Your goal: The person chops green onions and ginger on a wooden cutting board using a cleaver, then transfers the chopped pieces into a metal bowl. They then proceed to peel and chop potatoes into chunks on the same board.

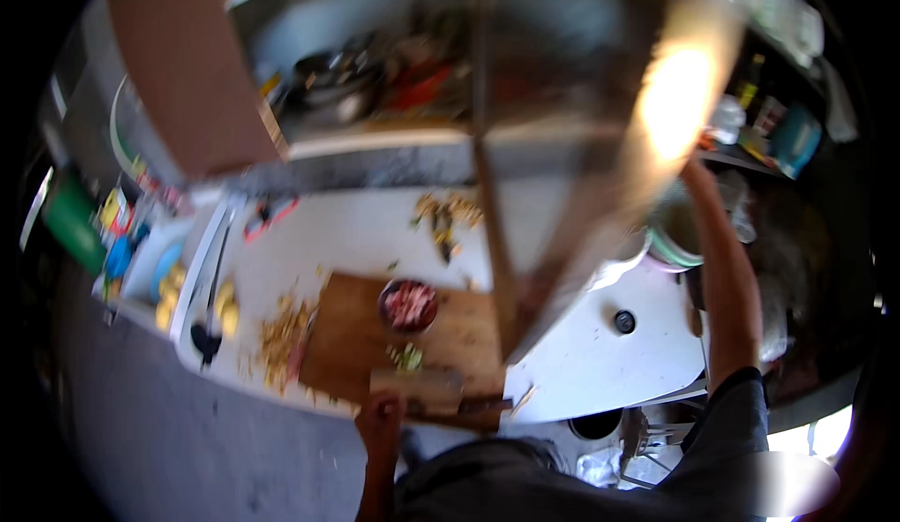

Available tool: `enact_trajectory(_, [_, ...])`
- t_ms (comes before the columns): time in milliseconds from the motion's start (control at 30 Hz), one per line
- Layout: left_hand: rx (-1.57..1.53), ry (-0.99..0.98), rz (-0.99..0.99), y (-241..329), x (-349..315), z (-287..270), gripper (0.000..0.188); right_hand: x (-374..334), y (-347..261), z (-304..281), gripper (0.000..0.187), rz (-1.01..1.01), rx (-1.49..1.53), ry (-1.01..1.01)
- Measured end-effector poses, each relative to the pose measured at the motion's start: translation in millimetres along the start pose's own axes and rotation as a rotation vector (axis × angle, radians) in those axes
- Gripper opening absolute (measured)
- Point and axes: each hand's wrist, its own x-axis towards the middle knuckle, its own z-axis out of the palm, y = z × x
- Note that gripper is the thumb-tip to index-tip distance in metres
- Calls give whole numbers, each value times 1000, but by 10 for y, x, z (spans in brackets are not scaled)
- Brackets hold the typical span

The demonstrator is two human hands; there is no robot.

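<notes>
A wooden cutting board [342, 334] lies on the white table. On it are a bowl of cut red-and-white meat [409, 305], a small heap of chopped pale-green pieces [406, 357] and a cleaver [417, 388], its handle pointing right. My left hand [380, 411] is curled closed at the board's near edge, beside the cleaver's blade; whatever it may hold is hidden. Stretched far to the right, my right arm ends at my right hand [697, 161], by the bright edge of a swung-out cabinet door [572, 194]. Blur and the door's glare obscure its fingers.
Peelings [281, 339] lie left of the board; more scraps [450, 211] lie behind it. Yellow potato-like pieces [227, 308] sit near a black-ended tool [205, 342]. Red-handled scissors [270, 219] are further back. A small black round object [624, 321] is at right. Bowls fill the open cabinet [337, 76].
</notes>
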Motion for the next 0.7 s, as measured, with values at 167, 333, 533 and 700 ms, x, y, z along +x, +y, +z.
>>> enact_trajectory(167, [229,233,-114,-132,-226,-407,21,-1189,-642,480,37,-182,117,-74])
enact_trajectory(333, [246,259,-247,-329,-196,-508,23,-3021,-1394,1114,43,17,411,-799])
enact_trajectory(533, [498,243,-156,-506,-25,-532,31,-4211,-2394,1980,47,-196,589,-1027])
enact_trajectory(700, [580,147,-222,-494,172,-506,38,-4336,-2599,2240,52,-222,460,-1031])
